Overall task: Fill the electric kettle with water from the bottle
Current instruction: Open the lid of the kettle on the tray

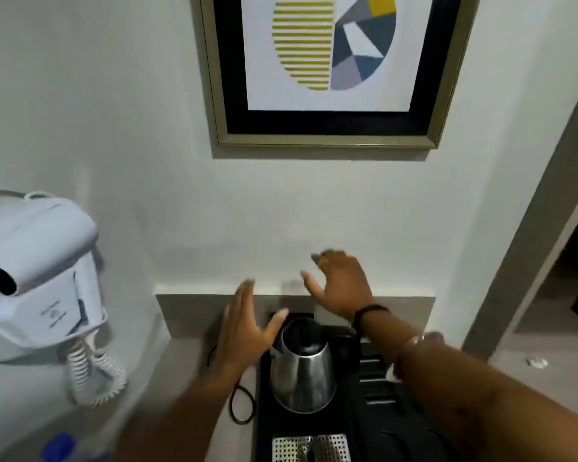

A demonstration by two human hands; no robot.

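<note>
A steel electric kettle [302, 368] with a black lid stands upright on a black tray [264, 428] in the middle of the counter. My left hand [247, 323] hovers just left of the kettle's lid, fingers spread and holding nothing. My right hand [339, 285] is raised above and behind the kettle, near the wall, also open and empty. A blue cap [60, 446] at the bottom left may belong to the bottle; the rest of it is out of view.
A white wall-mounted hair dryer [37, 278] with a coiled cord hangs at the left. The kettle's black cable [239, 405] loops left of the tray. A perforated metal grille [311, 448] lies at the tray's front. A framed picture [327, 71] hangs above.
</note>
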